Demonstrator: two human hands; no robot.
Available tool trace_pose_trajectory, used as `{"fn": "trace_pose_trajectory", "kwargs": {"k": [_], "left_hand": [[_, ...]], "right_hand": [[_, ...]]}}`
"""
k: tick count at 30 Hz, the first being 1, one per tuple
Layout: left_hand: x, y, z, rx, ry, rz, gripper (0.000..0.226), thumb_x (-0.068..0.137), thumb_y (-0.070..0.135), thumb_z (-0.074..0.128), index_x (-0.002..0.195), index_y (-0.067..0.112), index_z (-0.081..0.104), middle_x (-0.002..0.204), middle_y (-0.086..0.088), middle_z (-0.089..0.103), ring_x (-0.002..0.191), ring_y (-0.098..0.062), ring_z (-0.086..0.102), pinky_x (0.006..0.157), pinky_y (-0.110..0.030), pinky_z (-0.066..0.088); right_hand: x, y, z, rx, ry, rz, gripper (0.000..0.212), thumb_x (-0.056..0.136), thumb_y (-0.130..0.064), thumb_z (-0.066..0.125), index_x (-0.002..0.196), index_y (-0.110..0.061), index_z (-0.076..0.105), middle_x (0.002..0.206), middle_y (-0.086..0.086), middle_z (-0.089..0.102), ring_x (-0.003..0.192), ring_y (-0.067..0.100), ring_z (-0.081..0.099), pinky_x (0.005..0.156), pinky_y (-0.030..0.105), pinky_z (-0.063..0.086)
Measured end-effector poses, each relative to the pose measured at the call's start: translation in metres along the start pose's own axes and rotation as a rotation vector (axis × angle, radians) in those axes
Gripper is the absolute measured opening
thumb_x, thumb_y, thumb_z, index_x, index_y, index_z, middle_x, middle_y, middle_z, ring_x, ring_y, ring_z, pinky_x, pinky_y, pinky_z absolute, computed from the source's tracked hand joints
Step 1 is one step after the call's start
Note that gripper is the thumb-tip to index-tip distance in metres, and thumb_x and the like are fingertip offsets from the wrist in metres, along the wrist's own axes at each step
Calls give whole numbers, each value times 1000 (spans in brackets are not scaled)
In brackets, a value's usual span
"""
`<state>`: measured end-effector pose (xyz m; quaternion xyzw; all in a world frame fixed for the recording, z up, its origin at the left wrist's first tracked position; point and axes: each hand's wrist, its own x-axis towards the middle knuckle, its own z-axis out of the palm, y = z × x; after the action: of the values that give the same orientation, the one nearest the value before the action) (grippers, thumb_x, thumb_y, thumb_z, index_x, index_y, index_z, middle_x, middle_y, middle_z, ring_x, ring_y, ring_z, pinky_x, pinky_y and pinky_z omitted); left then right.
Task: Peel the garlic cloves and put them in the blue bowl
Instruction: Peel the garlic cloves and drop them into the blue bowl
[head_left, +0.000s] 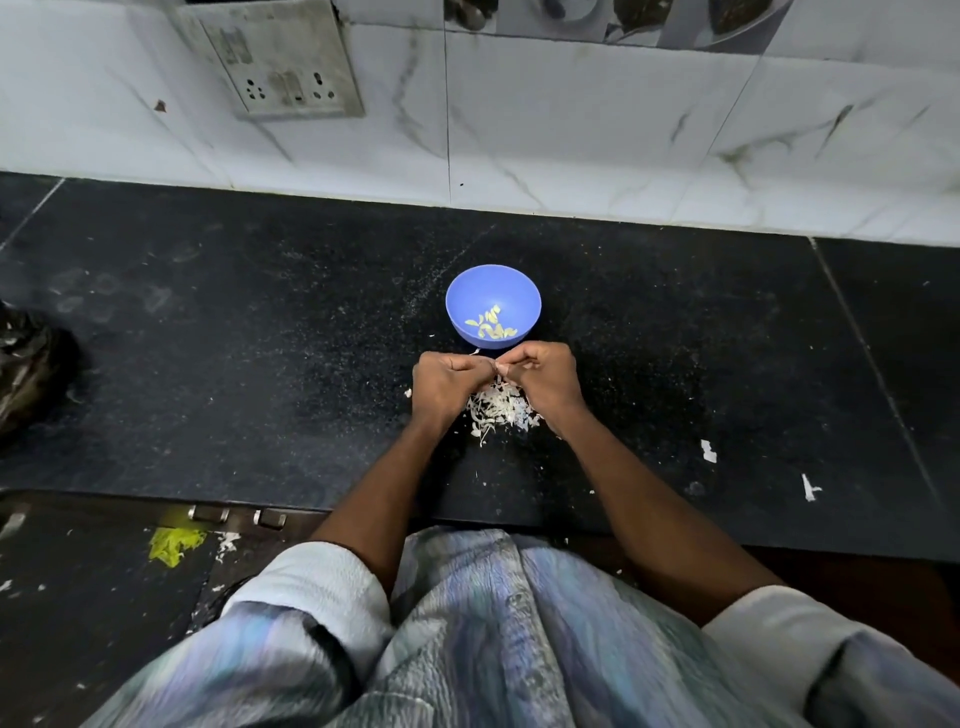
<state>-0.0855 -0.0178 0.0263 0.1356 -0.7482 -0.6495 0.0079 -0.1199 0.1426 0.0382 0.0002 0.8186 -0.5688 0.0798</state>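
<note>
A blue bowl (470, 291) stands on the black counter and holds several peeled garlic cloves (491, 326). Just in front of it my left hand (447, 382) and my right hand (545, 376) meet with curled fingers. Between their fingertips they pinch a small garlic clove (500, 368), mostly hidden; a bit of white skin shows there. A pile of white garlic peel (500, 410) lies on the counter under and between my hands.
The black stone counter (260, 338) runs to a white tiled wall with a switch plate (280, 62) at the back left. A dark plastic bag (31, 374) sits at the left edge. Peel scraps (707, 450) lie to the right.
</note>
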Motion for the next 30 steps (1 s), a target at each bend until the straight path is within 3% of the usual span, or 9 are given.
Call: {"fn": "trace_pose_trajectory", "kwargs": {"k": [6,10,13,22,26,30], "left_hand": [[-2,-2,-4,190,-81,134,12,91,14,75,87,17,87,75,6,80,74,-15,76,71,-42,64],[-4,-5,-4,167,-44,126,10,93,19,77,91,16,87,77,6,80,78,-21,79,74,-44,65],[-6,-6,-5,160,-27,118,8,93,20,80,93,15,87,77,6,80,77,-19,79,74,-42,65],[-3,-15,-13,258,-149,187,7,91,15,80,91,14,87,83,8,81,78,-17,79,69,-35,63],[-3,-18,-10,304,-150,229,12,90,15,78,81,16,86,77,11,80,65,-3,68,58,-31,56],[-4,-19,-7,318,-132,238,25,88,16,76,64,13,72,63,7,73,57,1,50,49,-33,45]], "right_hand": [[-1,3,-4,-31,-60,-10,12,85,7,76,92,-2,80,79,5,77,65,2,69,66,18,54],[-1,5,-4,40,-89,16,13,88,5,75,93,-6,80,84,8,79,76,14,74,77,28,62],[-2,3,-2,82,-118,46,14,89,5,74,99,-2,79,91,9,80,87,17,77,79,24,60],[-3,6,-6,-28,-158,11,16,84,7,77,95,-4,81,87,6,80,84,14,77,81,26,60],[-6,6,-8,30,-180,51,16,86,10,74,100,3,78,90,9,79,82,11,76,75,20,57],[-5,8,-9,88,-200,97,16,88,8,73,102,3,78,95,12,79,85,10,75,76,20,57]]}}
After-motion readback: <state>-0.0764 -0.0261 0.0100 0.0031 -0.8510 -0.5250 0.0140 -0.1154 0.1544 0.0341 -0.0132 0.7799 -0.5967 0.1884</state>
